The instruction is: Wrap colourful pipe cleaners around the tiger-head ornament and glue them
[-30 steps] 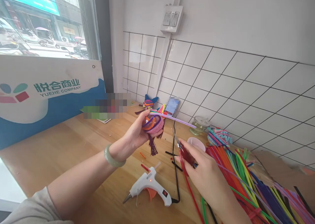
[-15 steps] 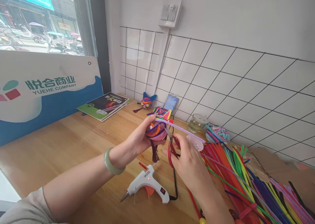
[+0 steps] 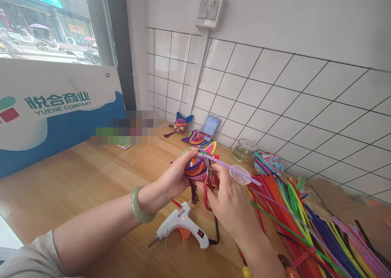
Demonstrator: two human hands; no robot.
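Where the head view shows the two hands meeting above the wooden table, the left hand is closed around a round ornament wrapped in orange, purple and pink strands, its thumb pressed on the upper side. A dark tassel hangs below the ornament, and a pink ear edged in yellow stands at its top. From beneath the thumb a lilac strip runs right, its end free over the table. The right hand grips red-handled scissors, blades upward at the ornament and strip; contact between blades and strip cannot be determined. A green bangle sits on the left wrist. Below the hands lies a white glue gun, indicator lit, nozzle toward the lower left. Behind the ornament are a fish-like ornament, a blue-eared ornament and a pixelated phone leaning on the wall. A shallow cup is just beside the right hand; farther back stands a lidded glass jar, near a blue-and-pink striped piece. Multicoloured pipe cleaners cover the table's right side.
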